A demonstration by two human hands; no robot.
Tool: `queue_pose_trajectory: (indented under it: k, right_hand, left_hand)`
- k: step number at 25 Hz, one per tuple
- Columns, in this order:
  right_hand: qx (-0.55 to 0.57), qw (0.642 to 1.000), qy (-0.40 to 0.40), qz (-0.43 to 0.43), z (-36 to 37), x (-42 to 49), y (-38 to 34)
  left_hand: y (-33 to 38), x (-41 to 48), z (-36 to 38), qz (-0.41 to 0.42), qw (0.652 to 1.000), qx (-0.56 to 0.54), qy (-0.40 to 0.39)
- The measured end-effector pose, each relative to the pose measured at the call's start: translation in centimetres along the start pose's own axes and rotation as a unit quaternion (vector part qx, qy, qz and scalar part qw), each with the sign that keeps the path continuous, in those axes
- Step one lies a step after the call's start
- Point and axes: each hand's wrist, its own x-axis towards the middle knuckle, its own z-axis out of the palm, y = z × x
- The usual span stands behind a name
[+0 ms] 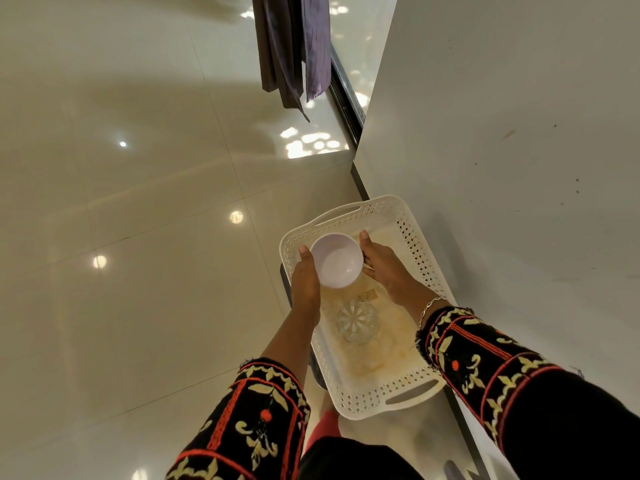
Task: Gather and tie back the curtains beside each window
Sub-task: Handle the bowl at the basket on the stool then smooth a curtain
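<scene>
Shiny floor tiles (138, 202) fill the left. Dark curtains (291, 46) hang loose at the top middle, not tied yet, so the job looks not begun. Both the left hand (306, 275) and the right hand (384, 268) curl their fingers round a white bowl (337, 259) over a basket (426, 271). Curtain tops are cut off; no tie shows.

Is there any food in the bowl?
No, the bowl is empty; only its bare white inside shows.
</scene>
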Motion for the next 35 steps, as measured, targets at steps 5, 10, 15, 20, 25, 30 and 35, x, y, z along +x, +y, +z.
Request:
queue_pose_trajectory:
  k: [5,10,15,20,25,30,35]
  right_hand:
    - [0.018,0.999,0.031,0.009,-0.9,0.6,1.0]
    - [0.019,0.998,0.051,0.020,-1.8,1.2,0.9]
    - [0.018,0.998,0.058,0.015,-2.2,1.5,0.8]
    - [0.009,0.998,0.061,0.019,-3.1,1.3,1.4]
    - [-0.001,0.999,0.052,0.002,-3.0,0.8,1.8]
    - [-0.194,0.973,0.104,-0.063,-2.9,-1.6,2.3]
    - [-0.384,0.904,0.134,-0.134,-2.7,-5.4,3.7]
  left_hand:
    - [-0.3,0.8,0.6,-0.023,0.999,0.007,-0.026]
    - [-0.5,1.5,1.4,-0.016,0.999,0.019,-0.043]
    - [-0.5,1.8,1.6,-0.026,0.998,0.042,-0.037]
    - [-0.9,1.5,1.9,-0.016,0.997,0.044,-0.065]
    - [-1.3,1.1,1.5,0.020,0.991,0.114,-0.068]
    - [-1.3,-1.0,0.6,0.171,0.935,0.301,-0.077]
    - [-2.5,-4.0,-0.5,0.214,0.847,0.482,-0.060]
